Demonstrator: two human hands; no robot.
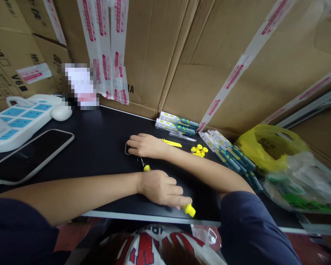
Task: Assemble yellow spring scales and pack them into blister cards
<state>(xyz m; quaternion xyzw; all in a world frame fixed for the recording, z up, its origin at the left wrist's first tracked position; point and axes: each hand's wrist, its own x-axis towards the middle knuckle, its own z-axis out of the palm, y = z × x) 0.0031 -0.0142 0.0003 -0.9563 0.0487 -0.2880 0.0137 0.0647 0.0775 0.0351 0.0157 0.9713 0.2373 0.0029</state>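
My left hand (162,188) is closed around a yellow-handled wire tool. Its yellow end cap (190,210) sticks out past my fingers, and a yellow collar (146,168) with thin metal wire shows behind the wrist. Farther back, my right hand (143,145) rests low over the table, fingers together and curled over thin metal wire (126,148); the grip itself is hidden. Yellow sticks (172,143) lie just beyond my right wrist. Beside that forearm sits a small cluster of yellow caps (199,151).
Printed packages (178,123) lie along the cardboard wall (154,55), with more packages (231,152) to the right. A yellow plastic bag (270,143) and a clear bag (306,184) stand far right. At left are a phone (30,156) and a power strip (30,114) on the black table (99,136).
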